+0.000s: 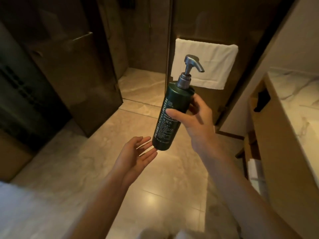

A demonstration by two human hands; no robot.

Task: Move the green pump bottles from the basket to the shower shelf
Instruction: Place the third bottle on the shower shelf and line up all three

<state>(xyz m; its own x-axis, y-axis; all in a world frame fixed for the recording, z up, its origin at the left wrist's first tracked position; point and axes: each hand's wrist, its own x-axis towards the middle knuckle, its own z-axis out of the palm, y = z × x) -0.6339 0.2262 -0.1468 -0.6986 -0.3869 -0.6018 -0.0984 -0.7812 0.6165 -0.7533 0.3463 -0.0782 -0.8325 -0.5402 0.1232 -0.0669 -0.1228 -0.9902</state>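
From the head view, your right hand (195,118) is wrapped around the middle of a green pump bottle (172,116), thumb across its printed front and the other fingers curled behind, holding it in the air over the floor. What is inside the bottle cannot be told through its dark wall. Your left hand (136,152) is spread wide, palm up, holding nothing, with its fingertips just at the bottle's bottom edge; whether they touch it is unclear. Below is a glossy, pale marbled tile floor (96,169). Ahead on the left stands a dark glass shower door (74,83) with a bar handle, and a white towel (205,64) hangs folded behind the bottle. A light marbled counter (296,107) runs along the right edge. The bottle's long axis is nearly upright, leaning a little to the right at the top, with its silver pump (189,69) uppermost and the spout pointing right.
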